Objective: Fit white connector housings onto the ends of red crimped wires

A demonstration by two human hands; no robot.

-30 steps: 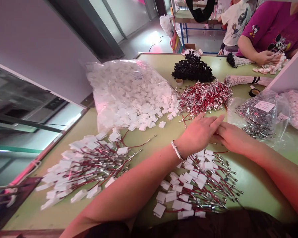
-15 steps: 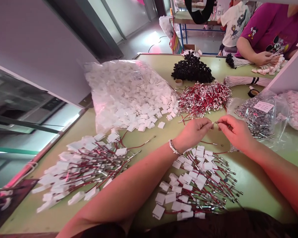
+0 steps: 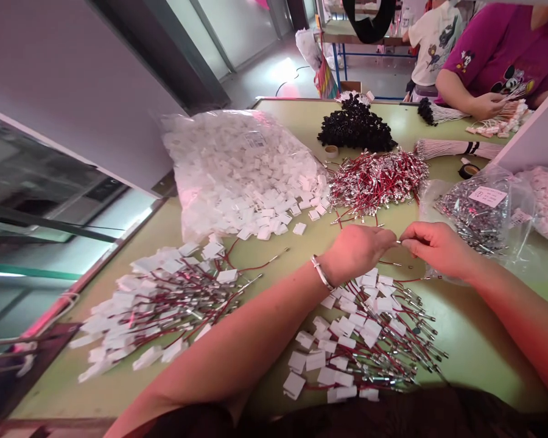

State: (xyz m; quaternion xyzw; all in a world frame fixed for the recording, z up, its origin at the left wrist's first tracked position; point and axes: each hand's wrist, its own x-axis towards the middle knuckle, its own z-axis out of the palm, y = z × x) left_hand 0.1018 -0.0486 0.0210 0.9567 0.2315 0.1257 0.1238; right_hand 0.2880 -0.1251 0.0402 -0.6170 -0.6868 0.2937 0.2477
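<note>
My left hand (image 3: 363, 246) and my right hand (image 3: 432, 244) meet fingertip to fingertip above the green table. Both are closed in a pinch, with a small shiny metal piece (image 3: 399, 242) showing between them. Most of it is hidden by the fingers, so its exact kind cannot be made out. Below my hands lies a pile of red wires with white plastic housings (image 3: 369, 333) and metal ends. Just beyond my hands is a heap of short red wires with metal terminals (image 3: 378, 181). A clear bag of small metal parts (image 3: 472, 210) sits right of my right hand.
A large clear bag of white housings (image 3: 246, 176) spills at the left, with another pile of wired housings (image 3: 164, 298) nearer. Farther back are a black heap of parts (image 3: 357, 126), tape rolls (image 3: 468, 171) and a wire bundle (image 3: 456, 148). Across the table a co-worker's hand (image 3: 488, 106) holds wires.
My hands have come slightly nearer to me, still fingertip to fingertip. My left hand has turned so that its back shows more. The view has shifted slightly.
</note>
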